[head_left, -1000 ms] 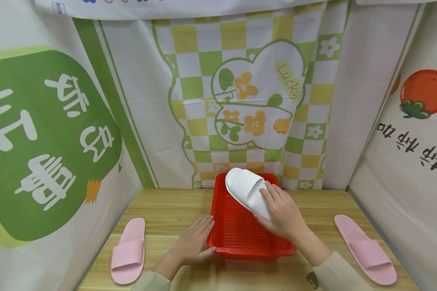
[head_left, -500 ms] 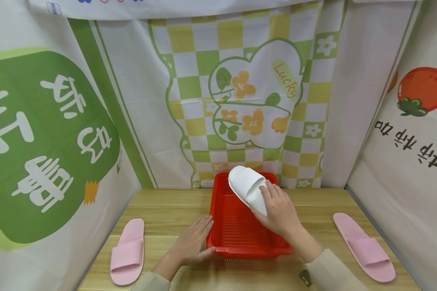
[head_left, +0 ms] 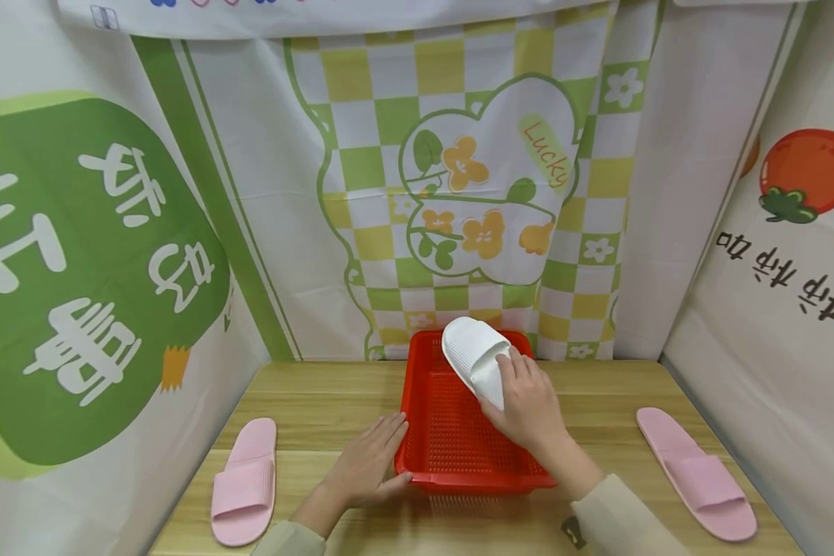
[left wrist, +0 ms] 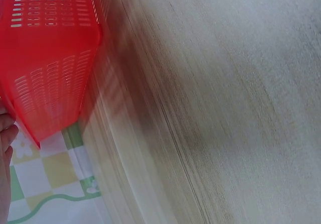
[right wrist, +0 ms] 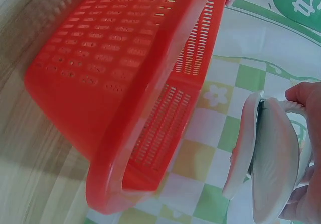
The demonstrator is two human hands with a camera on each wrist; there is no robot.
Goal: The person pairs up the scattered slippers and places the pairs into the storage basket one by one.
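Note:
Above the red perforated basket [head_left: 479, 482], my right hand [head_left: 528, 405] grips a white slipper [head_left: 474, 347] by its heel half. The slipper is tilted, its ribbed strap up and its toe toward the back wall. From the right wrist, two sole-like layers of the white slipper [right wrist: 276, 158] show side by side beyond the basket rim [right wrist: 145, 78]; whether they are two slippers I cannot tell. My left hand [head_left: 364, 463] rests with extended fingers against the basket's left side. Only some of those fingers [left wrist: 7, 128] appear at the left wrist view's edge.
One pink slipper [head_left: 245, 486] lies on the wooden table [head_left: 320, 394] at the left, another pink slipper [head_left: 698, 475] at the right. Behind the basket hangs a checked green and yellow cloth [head_left: 382, 162]. Printed cloth walls close off both sides.
My right hand has shifted slightly left, and the white slipper has turned a little, its toe moving right. My left hand stays at the basket's side. The pink slippers have not moved.

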